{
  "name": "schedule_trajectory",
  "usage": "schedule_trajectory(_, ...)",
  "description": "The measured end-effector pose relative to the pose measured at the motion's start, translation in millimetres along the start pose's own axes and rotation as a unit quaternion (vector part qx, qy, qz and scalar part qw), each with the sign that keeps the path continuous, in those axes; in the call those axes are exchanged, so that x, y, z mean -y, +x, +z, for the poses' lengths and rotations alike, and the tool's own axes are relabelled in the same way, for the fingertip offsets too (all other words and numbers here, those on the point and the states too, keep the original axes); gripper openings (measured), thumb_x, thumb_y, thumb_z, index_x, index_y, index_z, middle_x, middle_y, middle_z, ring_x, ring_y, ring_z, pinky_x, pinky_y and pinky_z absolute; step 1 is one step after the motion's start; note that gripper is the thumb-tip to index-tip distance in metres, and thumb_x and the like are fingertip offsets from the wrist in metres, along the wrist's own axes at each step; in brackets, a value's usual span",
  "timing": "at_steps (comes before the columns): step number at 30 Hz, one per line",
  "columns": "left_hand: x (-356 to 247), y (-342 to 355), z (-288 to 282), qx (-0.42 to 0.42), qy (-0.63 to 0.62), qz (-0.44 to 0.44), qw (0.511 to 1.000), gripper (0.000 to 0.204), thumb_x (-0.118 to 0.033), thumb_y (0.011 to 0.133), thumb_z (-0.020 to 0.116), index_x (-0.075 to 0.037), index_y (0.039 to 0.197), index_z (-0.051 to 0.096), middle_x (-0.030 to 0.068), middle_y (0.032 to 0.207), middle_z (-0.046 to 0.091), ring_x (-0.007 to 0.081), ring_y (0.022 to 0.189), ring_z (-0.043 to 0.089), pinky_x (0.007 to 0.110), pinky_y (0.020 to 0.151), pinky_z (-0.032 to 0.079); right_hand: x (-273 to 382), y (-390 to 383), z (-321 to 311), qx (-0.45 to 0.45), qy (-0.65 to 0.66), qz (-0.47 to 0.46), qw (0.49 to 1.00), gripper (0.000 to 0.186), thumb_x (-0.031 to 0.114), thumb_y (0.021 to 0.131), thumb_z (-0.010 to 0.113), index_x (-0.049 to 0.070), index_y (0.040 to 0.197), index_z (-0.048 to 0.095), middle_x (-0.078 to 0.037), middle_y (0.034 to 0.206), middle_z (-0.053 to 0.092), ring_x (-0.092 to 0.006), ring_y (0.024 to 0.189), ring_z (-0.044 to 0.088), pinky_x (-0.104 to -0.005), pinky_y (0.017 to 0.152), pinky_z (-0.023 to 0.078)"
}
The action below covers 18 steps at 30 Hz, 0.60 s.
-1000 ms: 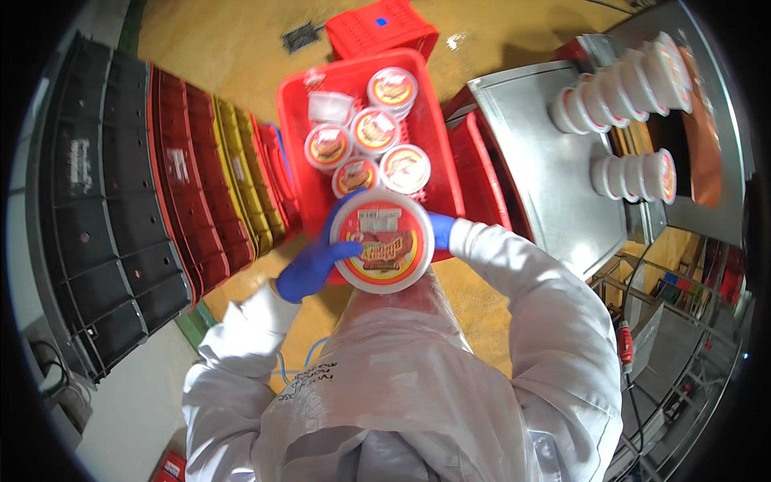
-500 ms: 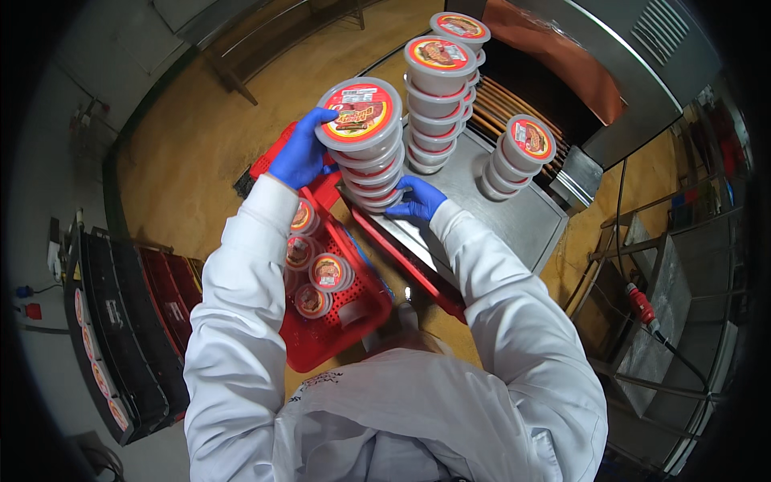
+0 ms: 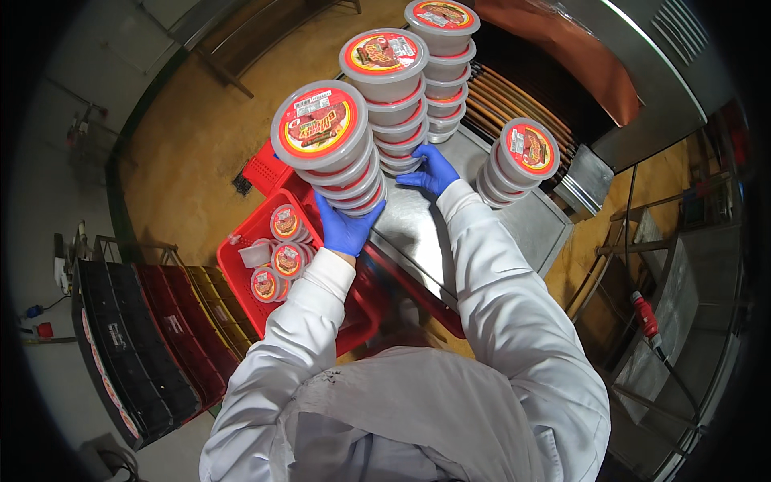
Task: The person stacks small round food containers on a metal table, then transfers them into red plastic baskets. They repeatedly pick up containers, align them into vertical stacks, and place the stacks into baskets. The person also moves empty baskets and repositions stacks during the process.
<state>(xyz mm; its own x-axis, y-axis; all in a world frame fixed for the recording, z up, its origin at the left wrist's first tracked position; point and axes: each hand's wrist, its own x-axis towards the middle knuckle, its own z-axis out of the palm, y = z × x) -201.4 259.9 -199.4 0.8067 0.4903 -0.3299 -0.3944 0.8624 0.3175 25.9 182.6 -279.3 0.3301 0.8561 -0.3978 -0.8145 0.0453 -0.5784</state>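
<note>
My left hand [image 3: 347, 228], in a blue glove, is closed around the base of a leaning stack of round lidded plastic tubs [image 3: 320, 124] with red and yellow labels, over the left edge of the metal table [image 3: 414, 221]. My right hand [image 3: 431, 170], also gloved, is beside the bottom of a second stack of tubs [image 3: 385, 58]; its thumb and fingers are apart, the fingertips at the lowest tubs. Behind that rises another tall stack [image 3: 443, 20]. To the right stands a shorter stack [image 3: 528, 153] on the table.
Below left, a red perforated crate [image 3: 237, 269] holds several tubs [image 3: 287, 259]. Black, red and yellow crates [image 3: 140, 321] stand farther left. Beyond the table lie a row of rollers [image 3: 514, 100] and a metal machine housing [image 3: 654, 104]. A cable with a red plug [image 3: 644, 313] hangs at right.
The near stack has moved left and toward me, off the others. My left hand has shifted from its top to its base. My right hand has left it and is by the second stack.
</note>
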Motion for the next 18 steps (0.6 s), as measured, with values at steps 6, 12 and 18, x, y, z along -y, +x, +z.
schedule_trajectory(6, -8, 24, -5, -0.038, 0.045, 0.045, 0.997, 0.081, -0.066, 0.086, 0.043, -0.013, 0.146, 0.026, 0.0101, 0.15, 0.029, 0.0331, 0.136, 0.032, 0.061, 0.106, 0.03, -11, 20, 16, -0.007, -0.011, -0.04, 0.999, 0.068, 0.024, 0.078, 0.06, 0.016, 0.136, 0.026, -0.011, 0.134, 0.037, -0.0367, 0.114, 0.05, -0.0547, 0.078, 0.055)
schedule_trajectory(12, -11, 19, -4, -0.069, 0.03, 0.04, 0.996, 0.08, -0.066, 0.086, 0.042, -0.014, 0.145, 0.025, 0.0118, 0.15, 0.029, 0.0353, 0.136, 0.03, 0.063, 0.105, 0.029, 8, 21, 10, -0.226, -0.134, -0.076, 0.962, 0.093, 0.034, 0.073, 0.07, 0.017, 0.146, 0.015, -0.015, 0.146, 0.023, -0.0365, 0.116, 0.047, -0.0547, 0.077, 0.049)
schedule_trajectory(18, -17, 22, -1, -0.123, 0.039, -0.02, 0.991, 0.083, -0.069, 0.081, 0.048, -0.018, 0.143, 0.03, 0.0113, 0.144, 0.038, 0.0425, 0.128, 0.04, 0.06, 0.101, 0.035, 62, 44, -13, -0.315, -0.018, -0.153, 0.937, 0.083, 0.032, 0.074, 0.063, 0.025, 0.145, 0.02, -0.01, 0.149, 0.022, -0.0359, 0.124, 0.04, -0.0623, 0.087, 0.038)
